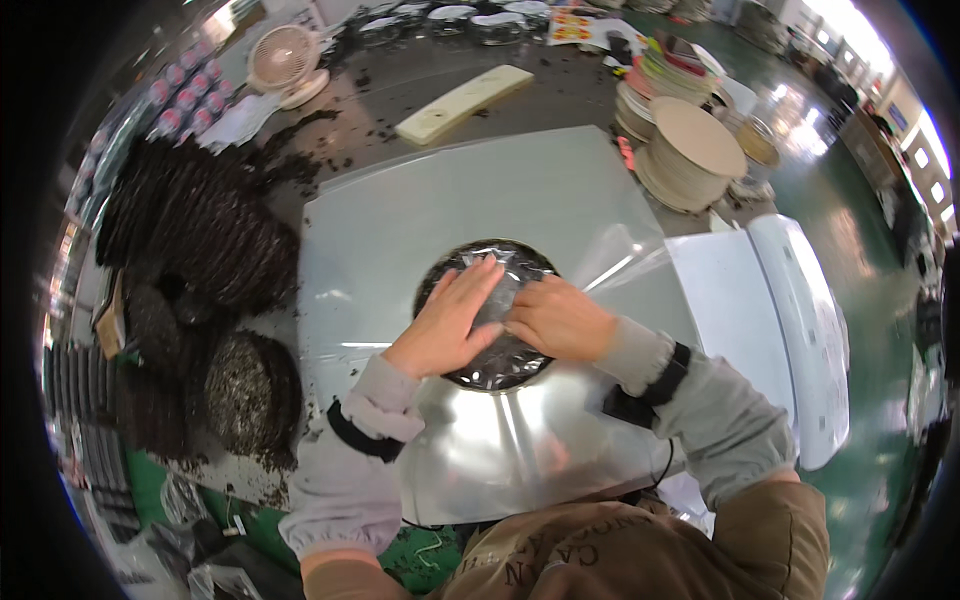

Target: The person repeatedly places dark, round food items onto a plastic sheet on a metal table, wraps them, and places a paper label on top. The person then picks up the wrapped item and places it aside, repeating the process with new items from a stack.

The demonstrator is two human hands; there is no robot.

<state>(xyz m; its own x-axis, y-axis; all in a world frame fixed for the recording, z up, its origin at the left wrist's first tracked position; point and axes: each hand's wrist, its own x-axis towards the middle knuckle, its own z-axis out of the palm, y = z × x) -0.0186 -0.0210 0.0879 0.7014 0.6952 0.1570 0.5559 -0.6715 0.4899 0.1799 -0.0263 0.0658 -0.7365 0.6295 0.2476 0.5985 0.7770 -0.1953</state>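
Observation:
A dark round disc (499,376) under shiny, wrinkled clear plastic film (504,256) lies on a stack of clear plastic sheets (465,187) in front of me. My left hand (450,322) rests flat on top of the film, its fingers stretched out and its thumb apart. My right hand (562,319) sits on the right half of the disc with curled fingers, and its thumb tip meets the left thumb near the middle. Whether film is pinched inside the right hand is hidden. Both hands cover much of the disc.
Stacked dark round discs (195,225) and crumbs lie left. Behind are a small fan (283,60), a pale yellow bar (465,103) and film-covered round items (450,19). Cream spools (690,154) stand right, above a bent white sheet (795,330) at the table edge.

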